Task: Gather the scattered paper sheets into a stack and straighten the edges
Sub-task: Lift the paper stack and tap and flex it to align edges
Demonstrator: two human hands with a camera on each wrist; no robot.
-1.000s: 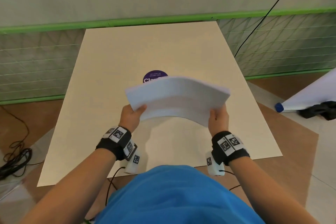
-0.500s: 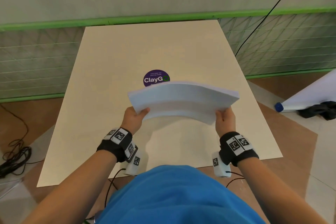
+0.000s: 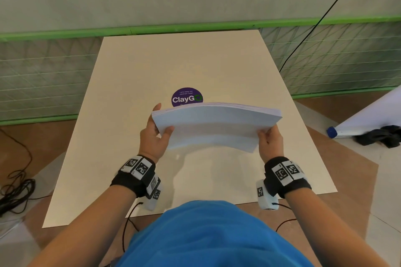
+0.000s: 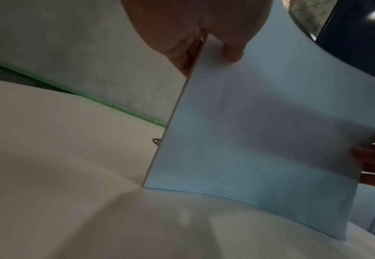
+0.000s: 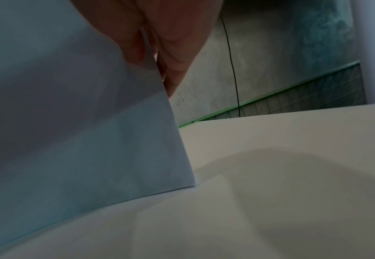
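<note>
A stack of white paper sheets [image 3: 217,125] stands on its long lower edge on the cream table [image 3: 152,65], bowed slightly along its length. My left hand [image 3: 158,130] grips the stack's left end, thumb on the near face, fingers behind. My right hand [image 3: 269,138] grips the right end the same way. In the left wrist view the paper stack [image 4: 259,122] meets the tabletop [image 4: 49,157] along its bottom edge, with the left hand [image 4: 208,40] pinching its upper corner. The right wrist view shows the paper stack [image 5: 71,131] touching the table and the right hand [image 5: 155,52] pinching its side edge.
A round purple ClayGo sticker [image 3: 187,97] lies on the table just behind the stack. Black cables [image 3: 15,188] lie on the floor at the left. A rolled white sheet with a blue cap [image 3: 368,119] and a dark cloth [image 3: 382,136] lie on the floor at the right.
The stack has tipped from a slanted, lifted position to upright and come down onto its lower edge on the table. Both hands moved slightly forward with it.
</note>
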